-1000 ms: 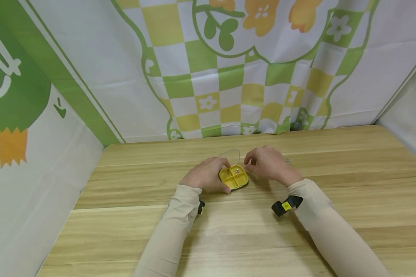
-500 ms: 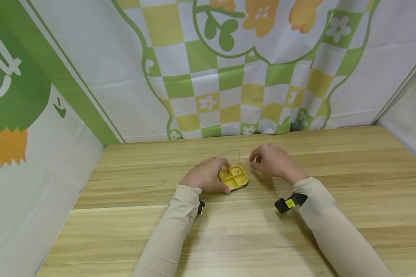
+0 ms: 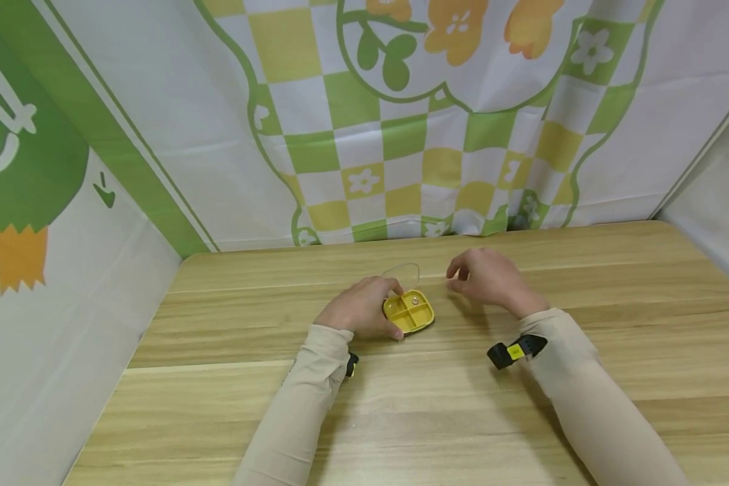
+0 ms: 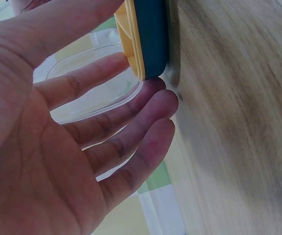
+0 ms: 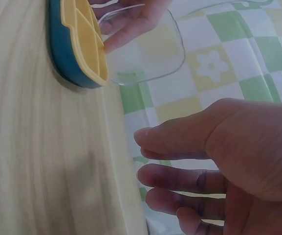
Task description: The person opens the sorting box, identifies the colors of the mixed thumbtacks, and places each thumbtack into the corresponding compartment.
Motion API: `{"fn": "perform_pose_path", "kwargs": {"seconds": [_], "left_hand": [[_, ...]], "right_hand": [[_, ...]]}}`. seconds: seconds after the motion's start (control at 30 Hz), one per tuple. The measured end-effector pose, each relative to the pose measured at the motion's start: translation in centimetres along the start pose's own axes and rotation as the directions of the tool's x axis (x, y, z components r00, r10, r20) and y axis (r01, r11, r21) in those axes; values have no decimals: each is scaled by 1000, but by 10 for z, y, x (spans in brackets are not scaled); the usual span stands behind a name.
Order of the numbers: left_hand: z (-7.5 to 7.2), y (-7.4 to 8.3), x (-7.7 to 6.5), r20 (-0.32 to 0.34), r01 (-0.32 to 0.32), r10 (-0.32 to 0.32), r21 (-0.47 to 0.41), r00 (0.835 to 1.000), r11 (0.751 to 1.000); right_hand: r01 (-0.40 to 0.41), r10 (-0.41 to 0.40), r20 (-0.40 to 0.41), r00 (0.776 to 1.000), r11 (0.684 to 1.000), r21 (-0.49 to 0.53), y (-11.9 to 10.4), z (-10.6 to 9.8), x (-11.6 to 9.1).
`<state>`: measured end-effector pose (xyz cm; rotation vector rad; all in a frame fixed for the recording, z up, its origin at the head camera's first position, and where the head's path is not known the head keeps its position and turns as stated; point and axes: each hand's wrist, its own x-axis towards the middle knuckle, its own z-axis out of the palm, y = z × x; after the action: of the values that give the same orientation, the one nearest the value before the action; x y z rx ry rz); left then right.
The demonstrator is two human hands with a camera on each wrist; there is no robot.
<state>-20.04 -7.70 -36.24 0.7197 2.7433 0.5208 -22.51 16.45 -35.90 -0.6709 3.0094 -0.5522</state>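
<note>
1 box (image 3: 422, 314): on the table (image 3: 413, 418), near its middle, sitting flat; yellow inside, dark blue-green outside, split into 4 compartments.
Lid (image 5: 153, 56): clear, rounded at the corners, raised along the far side of the box.
Small round thing (image 3: 416, 301): lies in the far right compartment; too small to tell what it is.
Left hand (image 3: 361, 307): around the left end of the box, pinching it between thumb at the near edge and index finger at the far side; the index fingertip touches the yellow part, and the other 3 fingers reach behind, beside the lid.
Right hand (image 3: 489, 275): above the table, to the right of the box and apart from it; fingers loosely bent, thumb a little away from the fingertips.
Sleeves (image 3: 279, 432): beige, on 2 arms, with black straps (image 3: 518, 351) at the wrists.
Cloth (image 3: 403, 142): behind the table, green, yellow and white checks with flowers.
</note>
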Motion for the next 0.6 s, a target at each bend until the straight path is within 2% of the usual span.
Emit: {"fn": "perform_pose_path", "kwargs": {"seconds": [0.6], "left_hand": [[0,1,-1,-5,-2,2,2,1000,1000]], "right_hand": [[-43,43,2,999,999,4,11,-10,-5]]}}
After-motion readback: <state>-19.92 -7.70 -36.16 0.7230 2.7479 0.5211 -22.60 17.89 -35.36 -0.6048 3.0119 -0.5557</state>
